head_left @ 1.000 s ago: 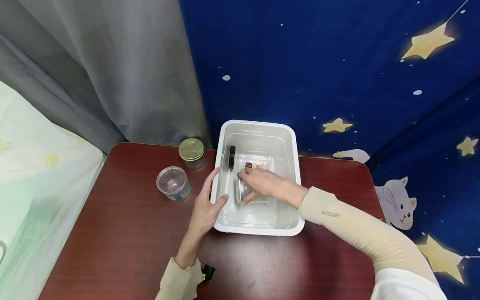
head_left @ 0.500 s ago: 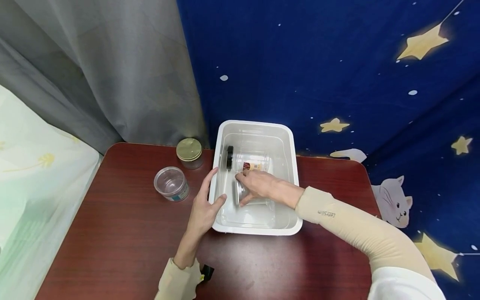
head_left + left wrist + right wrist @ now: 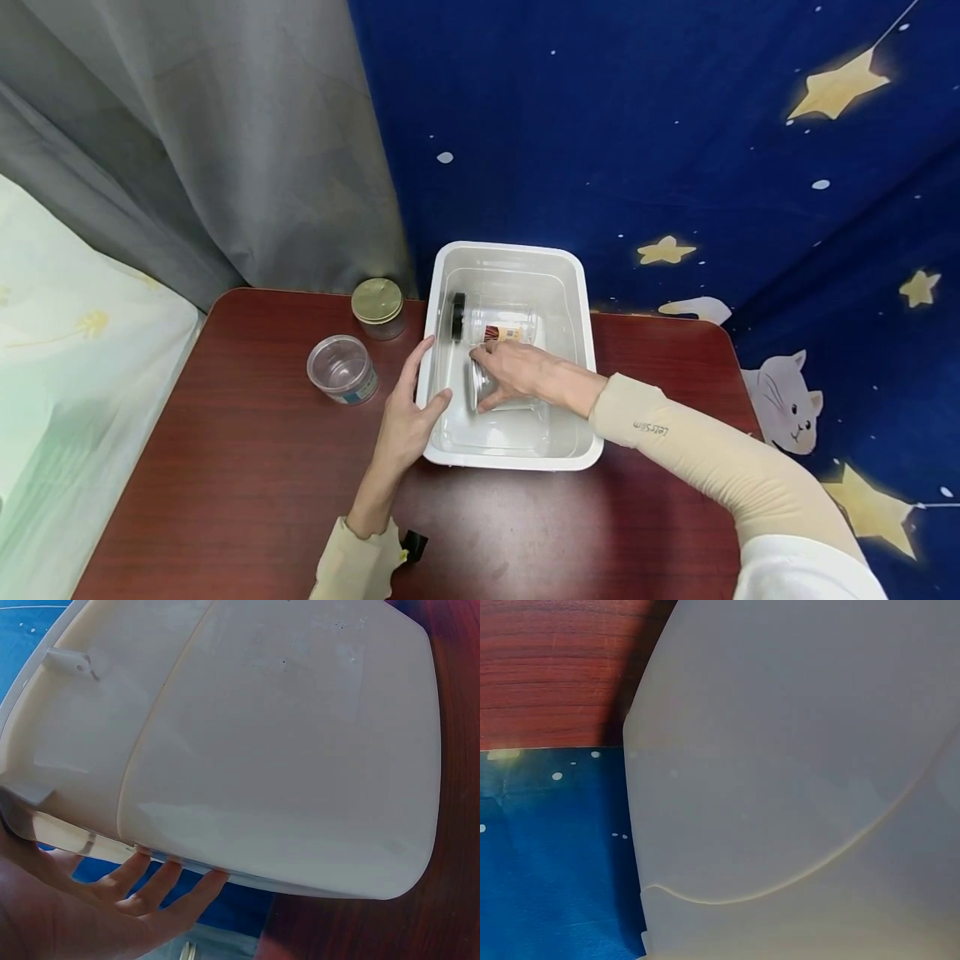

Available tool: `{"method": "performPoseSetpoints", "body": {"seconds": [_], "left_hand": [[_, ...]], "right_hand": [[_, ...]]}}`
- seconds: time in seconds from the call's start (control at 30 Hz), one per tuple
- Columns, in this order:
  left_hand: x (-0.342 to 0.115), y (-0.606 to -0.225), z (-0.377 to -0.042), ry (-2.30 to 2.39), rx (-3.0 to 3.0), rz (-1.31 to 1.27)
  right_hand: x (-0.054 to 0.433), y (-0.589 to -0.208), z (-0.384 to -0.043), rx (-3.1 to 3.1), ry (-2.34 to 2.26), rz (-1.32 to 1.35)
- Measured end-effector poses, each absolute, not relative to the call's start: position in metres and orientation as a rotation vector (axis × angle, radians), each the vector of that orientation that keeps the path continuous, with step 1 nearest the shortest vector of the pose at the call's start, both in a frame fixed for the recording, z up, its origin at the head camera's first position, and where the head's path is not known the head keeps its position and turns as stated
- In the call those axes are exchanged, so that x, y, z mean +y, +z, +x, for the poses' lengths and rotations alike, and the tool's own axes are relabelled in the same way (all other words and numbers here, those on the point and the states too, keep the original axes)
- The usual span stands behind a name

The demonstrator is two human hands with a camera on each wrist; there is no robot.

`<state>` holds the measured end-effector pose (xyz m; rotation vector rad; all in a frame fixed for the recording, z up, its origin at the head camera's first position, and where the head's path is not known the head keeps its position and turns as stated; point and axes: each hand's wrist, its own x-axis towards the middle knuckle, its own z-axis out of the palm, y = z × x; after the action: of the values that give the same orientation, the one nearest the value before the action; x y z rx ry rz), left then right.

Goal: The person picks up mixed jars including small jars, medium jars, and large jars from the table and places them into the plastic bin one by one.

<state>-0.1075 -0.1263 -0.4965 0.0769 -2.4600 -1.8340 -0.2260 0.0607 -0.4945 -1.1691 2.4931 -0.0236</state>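
Clear jar (image 3: 485,387) lies on its side in the white bin (image 3: 517,461), beside the black-lidded jar (image 3: 497,317). Your right hand (image 3: 517,370) grips it; your left hand (image 3: 405,422) grips the bin wall. Nothing's visibly moved this last second: work's at a hold.

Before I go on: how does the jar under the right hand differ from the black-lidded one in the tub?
The black-lidded jar has a black lid; the gripped jar shows a silvery end.
The black-lidded jar shows a printed label; none is visible on the gripped jar, partly hidden by the right hand.
Both are clear and lie sideways in the white tub.
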Motion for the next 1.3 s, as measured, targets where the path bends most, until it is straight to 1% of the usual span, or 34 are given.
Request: {"method": "performPoseSetpoints", "body": {"seconds": [0.37,0.6,0.8,1.3], "left_hand": [[-0.126,-0.495,-0.107,-1.855,-2.455,0.083],[-0.126,-0.494,-0.105,-1.865,-2.445,0.083],[-0.127,-0.495,-0.105,-1.844,-2.448,0.081],[-0.127,-0.495,-0.107,-1.870,-2.450,0.090]], "right_hand": [[0.062,-0.493,-0.229,2.477,-0.016,-1.132],[0.062,-0.490,-0.229,2.490,0.023,-1.210],[0.064,-0.486,-0.231,2.498,0.082,-1.197],[0.064,-0.476,-0.229,2.511,0.105,-1.336]]}}
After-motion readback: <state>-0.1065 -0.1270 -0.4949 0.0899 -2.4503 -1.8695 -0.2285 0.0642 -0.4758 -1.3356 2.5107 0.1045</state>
